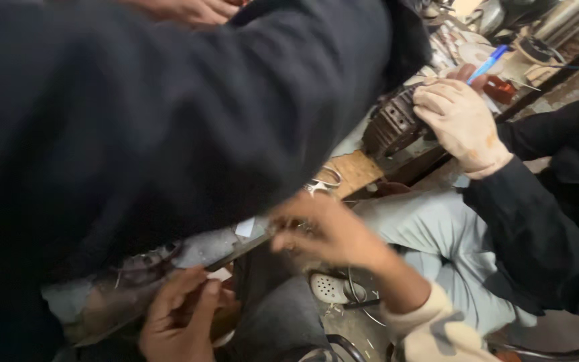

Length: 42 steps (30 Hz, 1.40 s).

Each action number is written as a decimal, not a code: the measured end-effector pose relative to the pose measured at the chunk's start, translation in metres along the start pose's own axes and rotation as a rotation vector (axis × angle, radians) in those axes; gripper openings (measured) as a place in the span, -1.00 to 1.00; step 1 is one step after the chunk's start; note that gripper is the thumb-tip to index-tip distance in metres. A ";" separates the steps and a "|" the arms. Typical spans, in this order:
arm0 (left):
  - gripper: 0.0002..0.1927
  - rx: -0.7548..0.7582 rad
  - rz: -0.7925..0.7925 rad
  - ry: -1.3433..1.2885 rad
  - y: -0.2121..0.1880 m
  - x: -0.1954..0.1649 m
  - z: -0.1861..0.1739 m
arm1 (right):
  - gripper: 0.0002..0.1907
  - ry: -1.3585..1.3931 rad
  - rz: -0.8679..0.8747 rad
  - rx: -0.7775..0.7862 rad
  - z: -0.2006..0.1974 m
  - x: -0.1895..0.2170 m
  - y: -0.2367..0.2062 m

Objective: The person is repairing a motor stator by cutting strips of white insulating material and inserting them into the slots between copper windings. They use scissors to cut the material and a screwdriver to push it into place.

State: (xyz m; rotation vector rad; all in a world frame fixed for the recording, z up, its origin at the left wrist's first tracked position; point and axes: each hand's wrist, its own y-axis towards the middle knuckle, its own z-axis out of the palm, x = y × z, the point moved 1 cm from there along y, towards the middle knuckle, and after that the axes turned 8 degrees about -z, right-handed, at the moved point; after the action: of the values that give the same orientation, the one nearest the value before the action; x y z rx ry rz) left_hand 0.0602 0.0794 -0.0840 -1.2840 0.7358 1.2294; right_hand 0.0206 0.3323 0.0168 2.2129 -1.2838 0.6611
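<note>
metal, grey and flat: a long metal strip (236,251) runs slantwise between our two hands, low in the view and over our lap. our left grip (182,315) is closed on its lower end, fingers curled over the edge. our right grip (323,231) sits at its upper end with fingers bent in narrow, but it is blurred and we cannot tell whether it truly clamps the strip or only touches it.

as far as we can judge, the work on the strip is midway. it is held up and steadied at both ends, and no cut, bend or joint shows on it.

above our left grip, a dark sleeve (169,114) of another person fills most of the view. just beyond our right grip lie scissors (326,177) and a brown wooden piece (356,171) on the desk (350,144). further up and to the right of it, a co-worker's hand (460,121) rests on a dark ribbed metal part (390,124), with a blue pen (487,64) behind. below our right grip, a white shoe (330,288) stands on the floor.
</note>
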 end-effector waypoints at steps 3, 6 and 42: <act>-0.72 0.006 -0.059 0.117 0.008 0.014 -0.004 | -0.55 0.044 -0.244 -0.224 0.050 0.008 0.000; -0.72 0.003 -0.064 0.125 0.012 0.018 -0.018 | -0.57 0.308 -0.317 -0.373 0.087 0.012 0.018; -0.48 0.090 0.540 0.292 0.014 -0.113 -0.037 | -0.74 0.075 -0.385 -0.802 0.108 0.050 0.031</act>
State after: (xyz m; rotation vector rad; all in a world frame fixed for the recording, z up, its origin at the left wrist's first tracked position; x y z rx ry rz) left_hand 0.0260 0.0131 0.0093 -1.2438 1.4002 1.4233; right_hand 0.0324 0.2190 -0.0284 1.6576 -0.8314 0.0456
